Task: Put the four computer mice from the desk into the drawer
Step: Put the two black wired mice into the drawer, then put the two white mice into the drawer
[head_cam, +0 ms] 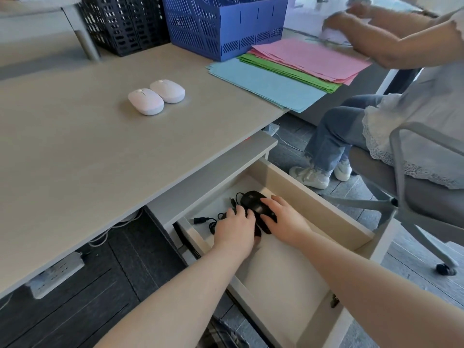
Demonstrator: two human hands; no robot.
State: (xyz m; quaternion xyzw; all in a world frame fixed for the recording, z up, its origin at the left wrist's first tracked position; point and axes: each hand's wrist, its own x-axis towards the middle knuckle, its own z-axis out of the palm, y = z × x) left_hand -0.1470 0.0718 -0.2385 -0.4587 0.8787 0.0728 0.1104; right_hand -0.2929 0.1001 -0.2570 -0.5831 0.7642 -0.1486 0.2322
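Note:
Two white wireless mice point(146, 101) point(167, 91) lie side by side on the beige desk point(75, 159). Below the desk's edge the drawer point(316, 207) stands pulled out. Both my hands are inside it. My right hand point(285, 219) grips a black wired mouse point(253, 200) near the drawer's back. My left hand point(233, 231) covers a second black mouse point(258, 231), of which only a dark edge shows between my hands. Their black cables and a USB plug point(200, 219) lie at the drawer's back left.
Blue, green and pink paper stacks point(271, 84) lie at the desk's right end, behind them a blue basket point(226, 23) and a black crate point(125, 23). Another person sits on an office chair point(401, 172) to the right. A power strip point(57, 272) hangs under the desk.

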